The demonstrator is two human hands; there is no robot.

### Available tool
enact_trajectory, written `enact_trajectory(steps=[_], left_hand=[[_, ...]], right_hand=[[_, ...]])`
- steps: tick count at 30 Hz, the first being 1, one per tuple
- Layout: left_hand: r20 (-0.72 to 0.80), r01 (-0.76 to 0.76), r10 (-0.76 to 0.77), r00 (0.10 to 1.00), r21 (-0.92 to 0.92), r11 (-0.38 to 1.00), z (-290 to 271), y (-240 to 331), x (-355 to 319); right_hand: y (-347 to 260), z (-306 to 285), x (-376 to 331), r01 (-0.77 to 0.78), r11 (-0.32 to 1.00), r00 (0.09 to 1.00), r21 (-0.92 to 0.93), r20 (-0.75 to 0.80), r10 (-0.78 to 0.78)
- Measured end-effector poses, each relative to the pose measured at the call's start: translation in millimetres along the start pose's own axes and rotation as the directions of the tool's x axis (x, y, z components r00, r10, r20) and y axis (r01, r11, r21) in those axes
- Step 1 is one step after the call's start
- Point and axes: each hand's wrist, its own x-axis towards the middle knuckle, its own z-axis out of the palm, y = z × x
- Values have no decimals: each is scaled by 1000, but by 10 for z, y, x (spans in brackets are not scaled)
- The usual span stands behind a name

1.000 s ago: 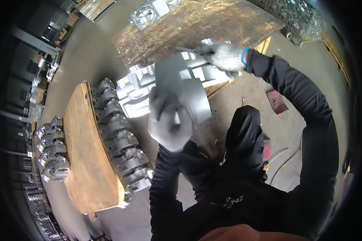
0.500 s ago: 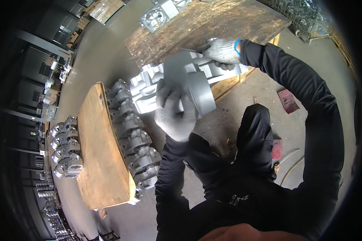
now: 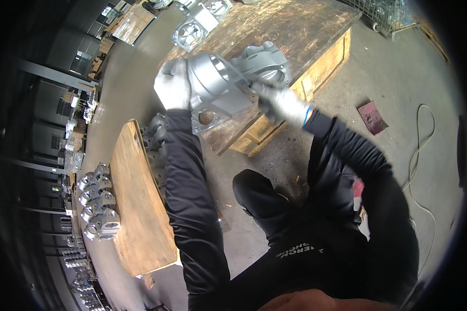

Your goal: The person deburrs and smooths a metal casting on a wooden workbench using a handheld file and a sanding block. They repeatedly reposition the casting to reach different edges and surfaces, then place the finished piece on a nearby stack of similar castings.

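Observation:
A large silver metal casting (image 3: 213, 78) with a smooth cylindrical end and a ribbed, curved far part lies tilted at the near left edge of the wooden table. My left hand (image 3: 174, 85), in a light knit glove, grips the rounded end from the left. My right hand (image 3: 283, 103), gloved with a blue-edged cuff, is closed at the casting's right side. Its fingers are curled and somewhat blurred; a thin dark thing seems to reach from them along the casting's edge, but I cannot make out its kind.
More silver castings (image 3: 189, 35) stand at the far end of the wooden table (image 3: 316, 31). To the left, a wooden board (image 3: 140, 207) stands among rows of castings (image 3: 96, 202). A red piece (image 3: 372, 117) and a cable (image 3: 417, 150) lie on the floor, right.
The casting has turned, its cylindrical end now facing left. My left hand has moved up and left onto that end; my right hand has come down and nearer.

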Motion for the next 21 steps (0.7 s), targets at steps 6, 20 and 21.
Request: enact_trajectory(steps=[6, 20, 21], left_hand=[[128, -51, 51, 990, -5, 999, 117, -193, 427], [184, 72, -33, 982, -210, 975, 127, -317, 469], [176, 79, -47, 983, -178, 981, 125, -315, 475]], right_hand=[[509, 949, -229, 122, 871, 993, 476, -59, -107], [-257, 1155, 136, 24, 420, 995, 907, -61, 75], [-273, 1129, 115, -53, 386, 991, 921, 2, 131]])
